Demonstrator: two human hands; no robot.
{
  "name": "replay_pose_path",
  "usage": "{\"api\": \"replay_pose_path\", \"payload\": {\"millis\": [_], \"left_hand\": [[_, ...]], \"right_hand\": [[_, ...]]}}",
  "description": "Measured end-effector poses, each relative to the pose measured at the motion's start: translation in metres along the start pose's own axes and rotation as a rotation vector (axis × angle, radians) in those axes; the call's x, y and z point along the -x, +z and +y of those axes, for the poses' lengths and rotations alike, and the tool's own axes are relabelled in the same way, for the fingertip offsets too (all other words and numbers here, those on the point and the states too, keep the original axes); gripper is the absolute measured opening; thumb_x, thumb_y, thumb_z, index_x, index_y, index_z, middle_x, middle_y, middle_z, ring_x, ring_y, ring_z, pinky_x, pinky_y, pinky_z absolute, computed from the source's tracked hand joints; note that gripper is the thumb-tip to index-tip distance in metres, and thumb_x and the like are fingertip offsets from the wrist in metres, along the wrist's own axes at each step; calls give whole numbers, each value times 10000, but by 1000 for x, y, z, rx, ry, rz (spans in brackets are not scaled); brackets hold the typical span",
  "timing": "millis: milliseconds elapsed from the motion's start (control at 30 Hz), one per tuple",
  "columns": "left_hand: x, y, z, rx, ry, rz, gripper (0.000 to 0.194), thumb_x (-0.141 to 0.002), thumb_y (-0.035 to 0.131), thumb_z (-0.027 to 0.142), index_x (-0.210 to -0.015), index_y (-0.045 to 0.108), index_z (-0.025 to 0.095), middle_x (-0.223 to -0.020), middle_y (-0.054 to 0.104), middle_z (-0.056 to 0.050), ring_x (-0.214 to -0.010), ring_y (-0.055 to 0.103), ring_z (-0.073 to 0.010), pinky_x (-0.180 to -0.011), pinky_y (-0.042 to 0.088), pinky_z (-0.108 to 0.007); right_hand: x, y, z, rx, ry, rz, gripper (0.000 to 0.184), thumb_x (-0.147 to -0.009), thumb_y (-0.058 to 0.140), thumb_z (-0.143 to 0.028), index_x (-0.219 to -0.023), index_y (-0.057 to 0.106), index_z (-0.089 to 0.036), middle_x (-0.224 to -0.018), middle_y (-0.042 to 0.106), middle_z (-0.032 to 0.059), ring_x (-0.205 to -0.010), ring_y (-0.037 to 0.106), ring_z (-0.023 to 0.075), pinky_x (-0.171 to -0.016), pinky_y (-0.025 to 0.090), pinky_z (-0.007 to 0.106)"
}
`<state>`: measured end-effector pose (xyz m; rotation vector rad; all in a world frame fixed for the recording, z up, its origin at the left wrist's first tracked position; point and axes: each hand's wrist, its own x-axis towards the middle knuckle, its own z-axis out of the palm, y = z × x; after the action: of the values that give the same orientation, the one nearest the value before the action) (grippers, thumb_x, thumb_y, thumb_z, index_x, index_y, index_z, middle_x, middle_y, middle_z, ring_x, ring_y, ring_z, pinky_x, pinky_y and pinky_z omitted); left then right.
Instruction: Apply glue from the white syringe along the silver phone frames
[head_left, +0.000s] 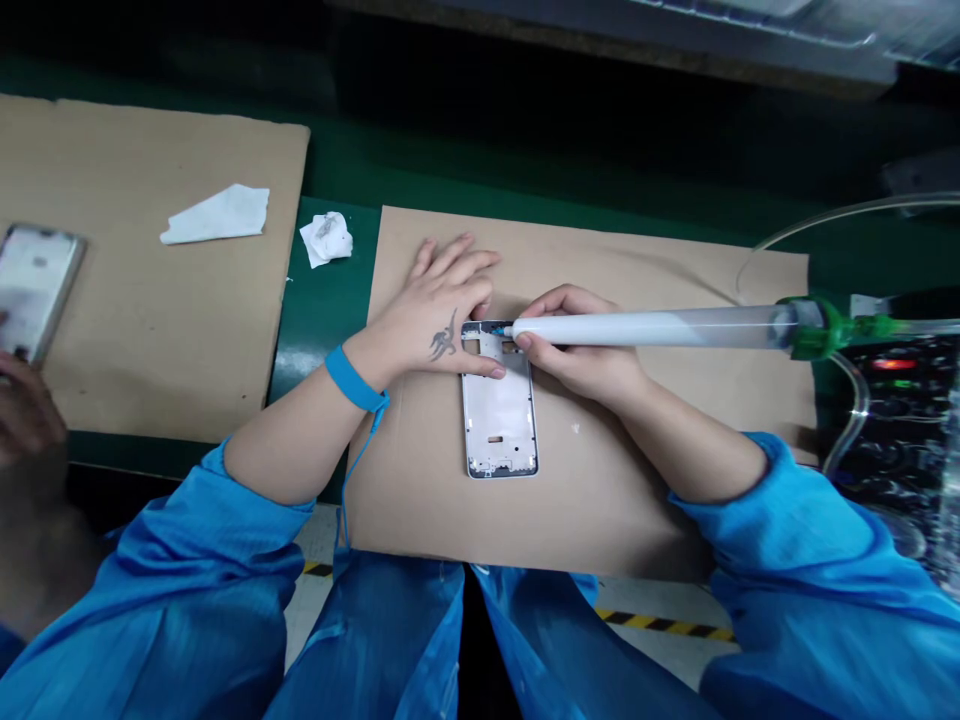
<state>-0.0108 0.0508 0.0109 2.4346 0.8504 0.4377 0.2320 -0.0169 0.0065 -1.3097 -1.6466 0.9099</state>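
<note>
A phone frame [499, 420] with a white inner plate and dark ends lies flat on the brown cardboard, nearly upright in view. My left hand [439, 305] holds its upper left part: the thumb lies across the plate, the index finger bends to the top edge, and the other fingers spread over the cardboard. In my right hand [585, 350] is a dispensing syringe [675, 328] filled with white material, gripped near its front between thumb and fingers. Its blue tip meets or hovers just over the frame's top end; contact is too small to tell.
Under the frame is a cardboard sheet [420, 490] on a green table [337, 310]. Crumpled white paper [327, 238] lies to the left. Another cardboard [150, 340] bears a paper strip [217, 214] and a phone [37, 285] near another person's hand [26, 405]. A clear hose [847, 205] curves at right.
</note>
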Motion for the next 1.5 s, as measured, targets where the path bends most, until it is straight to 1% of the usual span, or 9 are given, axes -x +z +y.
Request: {"api": "replay_pose_path", "payload": {"millis": [200, 367, 567, 800, 1033, 1167, 1300, 1400, 1500], "left_hand": [[1, -1, 2, -5, -3, -2, 749, -742, 856, 914, -964, 673, 222, -1742, 525, -185, -1747, 256, -509, -1434, 68, -776], [1, -4, 5, 17, -22, -15, 722, -750, 872, 884, -964, 676, 223, -1748, 521, -193, -1752, 249, -507, -1433, 66, -778], [2, -5, 6, 3, -20, -23, 734, -758, 862, 896, -960, 660, 220, -1760, 509, -200, -1755, 242, -508, -1425, 78, -793], [2, -5, 4, 18, -11, -27, 737, -779, 845, 897, -976, 678, 207, -1760, 505, -201, -1757, 227, -514, -1431, 59, -779], [3, -3, 3, 28, -10, -18, 742, -781, 835, 907, -978, 687, 207, -1751, 510, -193, -1755, 226, -512, -1431, 43, -780], [3, -3, 3, 31, -15, -20, 731, -783, 840, 897, -992, 692, 212, -1753, 512, -183, -1758, 225, -507, -1429, 35, -780], [3, -2, 3, 8, -12, -21, 746, -785, 833, 907, -991, 676, 208, -1757, 503, -201, -1759, 222, -508, -1431, 45, -771], [3, -2, 2, 1, -4, -19, 746, -804, 812, 915, -990, 668, 207, -1757, 503, -205, -1759, 225, -509, -1429, 62, -775], [2, -1, 2, 3, 1, -14, 745, -787, 832, 909, -982, 677, 207, -1751, 513, -194, -1751, 243, -515, -1428, 64, -780]], "right_hand": [[1, 0, 3, 2, -24, 26, 392, -836, 921, -608, -891, 718, -278, -791, 784, 37, -622, 691, 202, -546, 571, 327], [1, 1, 3, 6, -11, 35, 409, -820, 931, -612, -882, 706, -275, -782, 782, 29, -607, 681, 200, -537, 564, 324], [2, 0, 4, 18, -28, 43, 317, -825, 920, -506, -885, 717, -270, -773, 775, 25, -605, 670, 195, -538, 553, 317], [2, -1, 2, 35, -34, 37, 347, -849, 913, -543, -887, 701, -272, -784, 776, 24, -608, 687, 195, -537, 560, 312], [1, -2, 1, 20, -28, 43, 261, -837, 889, -449, -878, 702, -272, -785, 783, 26, -609, 690, 194, -540, 561, 310], [1, -1, 0, 37, -10, 47, 278, -841, 890, -468, -887, 698, -273, -799, 780, 28, -625, 694, 196, -558, 571, 320], [1, 0, 0, 53, 19, 59, 295, -844, 882, -494, -909, 701, -271, -815, 783, 35, -648, 703, 206, -565, 561, 329], [1, 1, 1, 47, 31, 77, 267, -836, 872, -464, -912, 702, -273, -821, 787, 37, -655, 706, 212, -571, 553, 340], [0, 1, 1, 42, 36, 76, 247, -840, 873, -435, -917, 700, -275, -838, 791, 40, -664, 707, 215, -594, 565, 355]]}}
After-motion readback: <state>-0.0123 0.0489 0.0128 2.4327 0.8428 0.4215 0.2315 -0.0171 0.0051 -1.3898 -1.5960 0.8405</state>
